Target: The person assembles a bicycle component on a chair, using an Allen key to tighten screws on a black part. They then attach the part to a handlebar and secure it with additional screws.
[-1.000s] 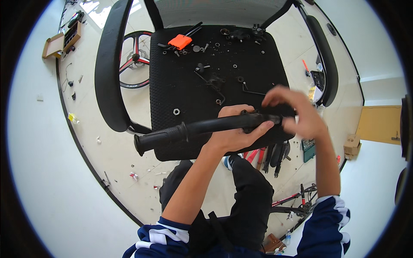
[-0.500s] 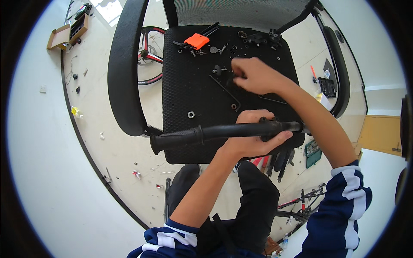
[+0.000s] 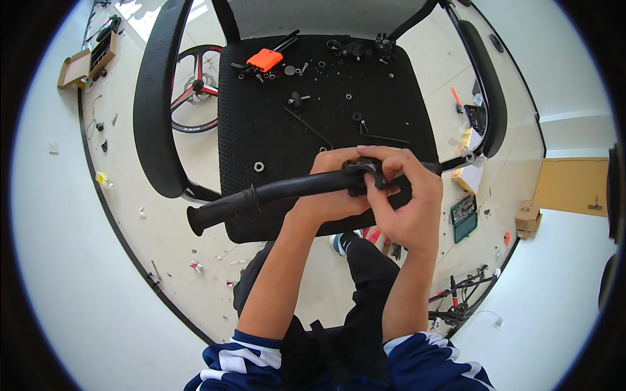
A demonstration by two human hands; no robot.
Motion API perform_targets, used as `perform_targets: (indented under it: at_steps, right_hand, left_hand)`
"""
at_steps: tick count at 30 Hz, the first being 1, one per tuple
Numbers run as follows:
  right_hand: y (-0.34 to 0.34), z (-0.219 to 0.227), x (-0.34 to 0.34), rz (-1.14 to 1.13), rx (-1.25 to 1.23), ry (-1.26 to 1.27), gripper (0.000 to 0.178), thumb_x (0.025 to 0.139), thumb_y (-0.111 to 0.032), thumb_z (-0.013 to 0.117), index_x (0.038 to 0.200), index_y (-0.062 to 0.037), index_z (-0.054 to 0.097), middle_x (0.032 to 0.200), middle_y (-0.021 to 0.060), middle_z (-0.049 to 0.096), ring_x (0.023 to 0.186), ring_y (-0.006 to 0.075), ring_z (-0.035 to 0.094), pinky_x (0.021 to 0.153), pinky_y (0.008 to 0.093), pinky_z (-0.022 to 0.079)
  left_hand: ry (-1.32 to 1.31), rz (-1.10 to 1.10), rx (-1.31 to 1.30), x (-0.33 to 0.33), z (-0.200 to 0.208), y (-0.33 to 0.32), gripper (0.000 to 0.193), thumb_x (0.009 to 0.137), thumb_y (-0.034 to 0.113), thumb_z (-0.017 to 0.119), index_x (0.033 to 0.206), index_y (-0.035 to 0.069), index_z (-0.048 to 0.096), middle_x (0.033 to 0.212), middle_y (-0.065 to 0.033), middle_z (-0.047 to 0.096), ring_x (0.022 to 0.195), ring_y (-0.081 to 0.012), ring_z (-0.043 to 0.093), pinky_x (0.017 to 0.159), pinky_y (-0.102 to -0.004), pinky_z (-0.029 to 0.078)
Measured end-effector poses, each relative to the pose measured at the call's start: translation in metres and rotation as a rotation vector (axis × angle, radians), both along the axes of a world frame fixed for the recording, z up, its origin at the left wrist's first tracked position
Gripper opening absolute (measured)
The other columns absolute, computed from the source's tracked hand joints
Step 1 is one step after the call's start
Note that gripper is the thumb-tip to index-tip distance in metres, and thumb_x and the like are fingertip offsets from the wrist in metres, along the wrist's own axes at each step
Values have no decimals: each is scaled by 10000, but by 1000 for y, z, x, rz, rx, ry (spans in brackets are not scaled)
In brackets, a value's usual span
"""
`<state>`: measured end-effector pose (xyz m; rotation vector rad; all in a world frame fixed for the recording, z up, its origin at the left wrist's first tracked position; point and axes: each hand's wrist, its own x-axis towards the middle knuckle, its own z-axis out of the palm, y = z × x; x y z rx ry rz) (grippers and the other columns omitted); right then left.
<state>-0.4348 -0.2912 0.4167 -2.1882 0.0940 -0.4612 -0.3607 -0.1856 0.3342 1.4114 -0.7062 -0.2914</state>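
A black bicycle handlebar [image 3: 300,188] lies across in front of me, its flanged rubber grip [image 3: 222,212] pointing left. My left hand [image 3: 319,203] is wrapped round the bar from below. Around the bar sits a black clamp [image 3: 364,172], and my right hand [image 3: 417,202] pinches it between thumb and fingers. Whatever small part may be in that pinch is hidden. Just beyond the hands, on the black chair seat [image 3: 274,140], are one hex key [image 3: 310,128], another hex key [image 3: 385,139] and a hex nut [image 3: 259,167].
Farther back on the seat are an orange-handled tool set [image 3: 265,60], a small knob with a bolt [image 3: 297,99], loose washers and black bicycle parts [image 3: 355,50]. Armrests [image 3: 156,104] flank the seat. A wheel [image 3: 197,88], a green case [image 3: 464,218] and a bicycle frame [image 3: 456,293] lie on the floor.
My right hand has come back from over the seat to the clamp on the bar. The chair and its parts appear shifted left in view.
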Motion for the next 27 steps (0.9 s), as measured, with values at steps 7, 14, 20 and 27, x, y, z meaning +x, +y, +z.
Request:
perform_targets:
  at_steps: [7, 14, 20, 27]
  right_hand:
    - [-19, -1, -3, 96, 46, 61, 362, 690, 52, 726, 1039, -34, 677, 1060, 113, 708, 937, 268, 694, 795, 321, 542]
    - [-43, -4, -7, 117, 179, 132, 430, 691, 68, 761, 1104, -49, 731, 1100, 105, 684, 995, 230, 684, 871, 315, 532]
    - [-39, -6, -2, 152, 227, 159, 435, 659, 64, 792, 1078, -48, 757, 1113, 91, 670, 987, 218, 675, 869, 307, 529]
    - [-35, -9, -3, 161, 212, 225, 411, 643, 110, 795, 1034, -6, 740, 1139, 98, 656, 1025, 180, 645, 884, 288, 514]
  left_hand:
    - [63, 3, 65, 1, -3, -9, 273, 698, 218, 882, 860, 60, 729, 752, -83, 713, 665, -237, 712, 621, -307, 553]
    - [-56, -62, 88, 3, -4, -11, 289, 696, 123, 877, 926, 26, 731, 820, -85, 737, 740, -152, 722, 662, -274, 567]
    - [43, -25, 7, -1, -3, -8, 269, 679, 144, 866, 889, 37, 736, 801, -94, 740, 724, -218, 734, 664, -302, 570]
    - [53, 6, 28, -5, -10, -4, 237, 686, 142, 850, 876, 47, 744, 793, -95, 739, 729, -224, 735, 655, -303, 566]
